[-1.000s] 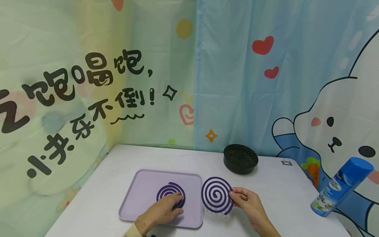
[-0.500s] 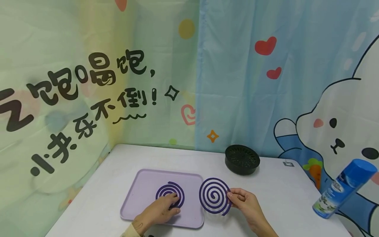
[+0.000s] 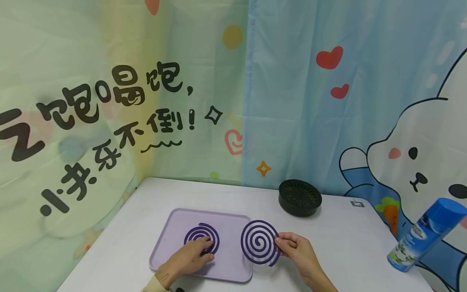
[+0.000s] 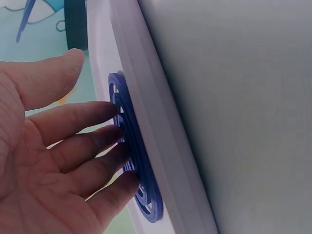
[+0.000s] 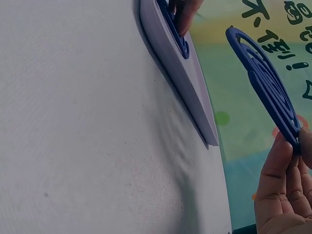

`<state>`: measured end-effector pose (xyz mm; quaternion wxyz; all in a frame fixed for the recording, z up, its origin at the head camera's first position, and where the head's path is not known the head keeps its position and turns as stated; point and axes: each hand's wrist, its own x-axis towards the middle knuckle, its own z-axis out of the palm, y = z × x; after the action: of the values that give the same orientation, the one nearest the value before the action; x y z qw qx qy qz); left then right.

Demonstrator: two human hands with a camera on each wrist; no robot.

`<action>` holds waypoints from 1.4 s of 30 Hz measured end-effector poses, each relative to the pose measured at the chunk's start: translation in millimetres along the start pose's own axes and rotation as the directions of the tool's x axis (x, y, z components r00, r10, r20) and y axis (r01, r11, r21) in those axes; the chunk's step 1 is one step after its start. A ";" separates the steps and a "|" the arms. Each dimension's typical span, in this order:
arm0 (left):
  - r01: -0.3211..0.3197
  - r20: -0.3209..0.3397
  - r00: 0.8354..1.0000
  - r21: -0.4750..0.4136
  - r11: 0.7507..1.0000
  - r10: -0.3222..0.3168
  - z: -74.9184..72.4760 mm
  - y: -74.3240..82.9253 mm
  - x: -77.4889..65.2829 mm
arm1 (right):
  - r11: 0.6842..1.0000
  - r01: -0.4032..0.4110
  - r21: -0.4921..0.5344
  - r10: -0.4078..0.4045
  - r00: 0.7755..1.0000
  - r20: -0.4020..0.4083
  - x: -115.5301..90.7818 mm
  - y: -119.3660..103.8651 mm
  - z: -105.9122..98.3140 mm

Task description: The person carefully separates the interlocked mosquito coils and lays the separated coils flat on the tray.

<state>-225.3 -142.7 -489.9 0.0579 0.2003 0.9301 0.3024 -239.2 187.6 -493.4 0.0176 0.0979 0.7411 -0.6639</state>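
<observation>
A dark purple-blue mosquito coil point(image 3: 217, 239) lies flat on the lilac tray point(image 3: 233, 233). Over it rests my left hand point(image 3: 187, 258), hiding its near left part; in the left wrist view the extended fingertips touch the coil point(image 4: 145, 170) without curling round it. My right hand point(image 3: 300, 253) pinches a second mosquito coil point(image 3: 259, 243) by its right edge, between thumb and fingers. This coil is held up on edge, its spiral facing the head camera, in front of the tray's right rim. The right wrist view shows the raised coil point(image 5: 268, 83) apart from the table.
Behind the right hand stands a round black slotted container point(image 3: 300, 198) on the white table point(image 3: 350, 243). A blue spray can point(image 3: 425, 237) stands at the right edge. Printed curtains point(image 3: 284, 101) hang behind the table.
The coil on the tray has slid left together with my left hand. My right hand has carried its coil left, so it now overlaps the tray's right rim in the head view.
</observation>
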 end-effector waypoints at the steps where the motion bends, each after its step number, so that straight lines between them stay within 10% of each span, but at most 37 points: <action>1: 0.001 -0.004 1.000 -0.003 1.000 -0.001 -1.0 -1.2 -0.4 | 1.000 0.003 -0.001 -0.003 1.000 0.000 -0.2 0.0 0.3; 42: 0.015 -0.030 0.999 -0.025 1.000 -0.016 -23.8 -29.6 -10.7 | 0.998 0.059 0.001 -0.059 0.990 0.128 -1.8 -2.0 35.4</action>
<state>-231.0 -181.7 -488.1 0.0487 0.1877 0.9286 0.3164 -241.5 152.2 -495.3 0.0454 0.0332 0.7419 -0.6681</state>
